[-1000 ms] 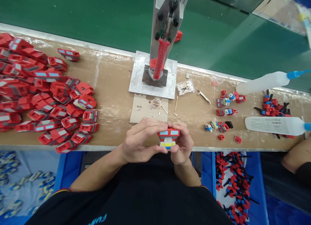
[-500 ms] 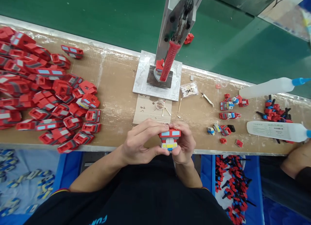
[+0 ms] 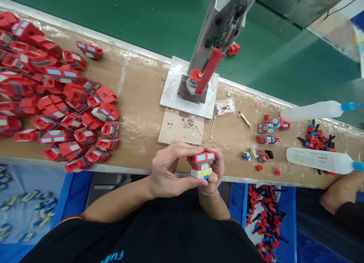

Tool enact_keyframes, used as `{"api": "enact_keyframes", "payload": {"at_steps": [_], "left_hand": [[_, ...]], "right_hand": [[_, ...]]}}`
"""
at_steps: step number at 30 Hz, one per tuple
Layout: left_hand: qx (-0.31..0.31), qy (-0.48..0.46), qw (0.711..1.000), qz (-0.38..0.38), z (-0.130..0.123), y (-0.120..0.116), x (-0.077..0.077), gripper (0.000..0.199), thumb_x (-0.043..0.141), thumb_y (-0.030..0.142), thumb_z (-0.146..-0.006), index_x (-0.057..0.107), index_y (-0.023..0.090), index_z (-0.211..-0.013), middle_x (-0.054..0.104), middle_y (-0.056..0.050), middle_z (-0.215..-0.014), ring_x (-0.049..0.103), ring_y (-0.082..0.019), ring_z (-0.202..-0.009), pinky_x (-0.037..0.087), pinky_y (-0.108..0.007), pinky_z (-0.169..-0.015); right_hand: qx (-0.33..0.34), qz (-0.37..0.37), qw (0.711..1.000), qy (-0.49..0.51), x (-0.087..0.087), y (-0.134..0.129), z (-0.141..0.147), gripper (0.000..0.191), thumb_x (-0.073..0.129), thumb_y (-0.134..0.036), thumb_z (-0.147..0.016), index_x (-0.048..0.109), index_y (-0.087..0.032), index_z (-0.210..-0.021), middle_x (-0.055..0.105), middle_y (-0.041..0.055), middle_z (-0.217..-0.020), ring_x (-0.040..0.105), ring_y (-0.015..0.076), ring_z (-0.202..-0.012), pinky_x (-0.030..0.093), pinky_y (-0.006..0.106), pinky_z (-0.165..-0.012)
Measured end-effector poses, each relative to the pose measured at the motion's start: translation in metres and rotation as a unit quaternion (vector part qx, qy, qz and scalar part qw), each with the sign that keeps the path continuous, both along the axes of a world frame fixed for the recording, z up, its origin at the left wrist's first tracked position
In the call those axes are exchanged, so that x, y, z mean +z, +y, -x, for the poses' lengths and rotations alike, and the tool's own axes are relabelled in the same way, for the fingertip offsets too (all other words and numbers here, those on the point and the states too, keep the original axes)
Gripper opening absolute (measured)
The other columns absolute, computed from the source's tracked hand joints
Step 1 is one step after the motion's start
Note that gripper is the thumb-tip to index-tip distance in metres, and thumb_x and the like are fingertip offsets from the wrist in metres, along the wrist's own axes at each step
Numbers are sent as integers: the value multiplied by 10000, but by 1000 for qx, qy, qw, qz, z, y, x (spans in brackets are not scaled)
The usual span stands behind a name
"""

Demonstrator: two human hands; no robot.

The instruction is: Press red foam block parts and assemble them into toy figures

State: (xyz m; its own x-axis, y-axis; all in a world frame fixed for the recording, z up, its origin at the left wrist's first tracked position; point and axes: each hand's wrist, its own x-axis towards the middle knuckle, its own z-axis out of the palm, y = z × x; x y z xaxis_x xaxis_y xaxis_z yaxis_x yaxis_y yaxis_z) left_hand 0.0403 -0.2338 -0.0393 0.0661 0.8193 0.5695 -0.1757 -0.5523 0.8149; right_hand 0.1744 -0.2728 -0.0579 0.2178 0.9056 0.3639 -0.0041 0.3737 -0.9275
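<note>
Between my two hands is a toy robot torso (image 3: 202, 165), red on top with two pale blue windows, grey and yellow at the waist. My left hand (image 3: 173, 168) pinches it from the left, fingers over the top and thumb at its lower edge. My right hand (image 3: 216, 168) grips its right side, with the thumb at the bottom. Behind them lies a cardboard piece (image 3: 167, 132) with cotton swabs and a small round dish (image 3: 190, 121). Beyond it stands a hand press (image 3: 210, 71) with a red handle, a red part (image 3: 195, 76) sitting under it.
A large heap of red torso parts (image 3: 57, 104) covers the left table. At right lie loose toy parts (image 3: 265, 128), two plastic bottles (image 3: 321, 159), a swab bag (image 3: 225, 106) and a co-worker's arm (image 3: 338, 191). Blue bins (image 3: 243, 202) of parts stand below the table edge.
The torso has turned slightly, its waist now angled to the right, and my left thumb reaches further across its base. The whole view has tilted a little.
</note>
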Motion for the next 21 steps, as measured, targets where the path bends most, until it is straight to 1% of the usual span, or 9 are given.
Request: {"api": "enact_keyframes", "payload": {"at_steps": [2,3,5,7,9,11,13,16,21], "left_hand": [[5,23,1000,-16,1,1,2,509,934,436,-821,745,209,-1235,831,-84,-986,780,-206,-837,622,-327,-737],[4,44,999,-29,1,1,4,475,923,424,-836,740,209,-1218,833,-81,-979,781,-208,-825,621,-338,-739],[-5,82,995,-57,1,1,6,402,895,386,-869,724,198,-1181,836,-77,-971,783,-205,-815,621,-346,-750],[-14,104,992,-71,-2,0,7,338,866,338,-897,705,182,-1150,834,-76,-966,782,-197,-818,617,-337,-758],[-10,111,991,-75,-6,-2,8,311,845,308,-909,690,171,-1142,830,-73,-964,779,-191,-824,611,-325,-757],[3,118,990,-76,-9,-5,9,303,829,300,-916,682,161,-1142,827,-82,-978,778,-194,-839,609,-327,-766],[14,126,989,-79,-12,-7,10,295,816,296,-921,679,149,-1137,822,-87,-971,775,-196,-844,606,-327,-773],[21,130,988,-83,-14,-10,12,265,795,280,-932,671,152,-1128,820,-78,-962,765,-190,-840,607,-322,-769],[25,144,986,-80,-16,-14,15,231,782,270,-938,667,173,-1113,828,-68,-987,747,-185,-823,612,-330,-763]], "right_hand": [[12,1,1000,8,3,3,1,467,586,-695,-980,709,-340,-1258,698,53,-1006,719,248,-917,636,430,-825],[8,1,1000,10,5,5,1,453,544,-691,-997,724,-325,-1195,702,55,-988,717,255,-922,628,447,-838],[-27,-5,999,18,10,10,1,505,405,-679,-1040,729,-293,-1009,690,54,-904,697,253,-880,601,456,-820],[-79,-18,996,24,14,16,2,578,287,-625,-1073,671,-275,-820,624,36,-760,644,226,-743,555,417,-714],[-115,-25,993,24,16,22,2,566,280,-549,-1083,589,-265,-704,517,7,-634,561,195,-605,477,367,-597],[-124,-18,992,31,16,25,3,516,336,-495,-1068,530,-259,-652,443,-11,-580,505,178,-539,413,340,-533],[-118,-5,992,48,16,26,2,469,388,-469,-1039,499,-255,-635,418,-17,-567,482,172,-521,382,327,-506],[-105,5,992,64,17,25,1,434,415,-449,-1006,465,-251,-623,416,-15,-565,466,169,-517,377,324,-498],[-87,30,992,89,20,21,-2,436,410,-456,-992,433,-248,-609,392,-14,-570,452,169,-523,381,319,-498]]}}
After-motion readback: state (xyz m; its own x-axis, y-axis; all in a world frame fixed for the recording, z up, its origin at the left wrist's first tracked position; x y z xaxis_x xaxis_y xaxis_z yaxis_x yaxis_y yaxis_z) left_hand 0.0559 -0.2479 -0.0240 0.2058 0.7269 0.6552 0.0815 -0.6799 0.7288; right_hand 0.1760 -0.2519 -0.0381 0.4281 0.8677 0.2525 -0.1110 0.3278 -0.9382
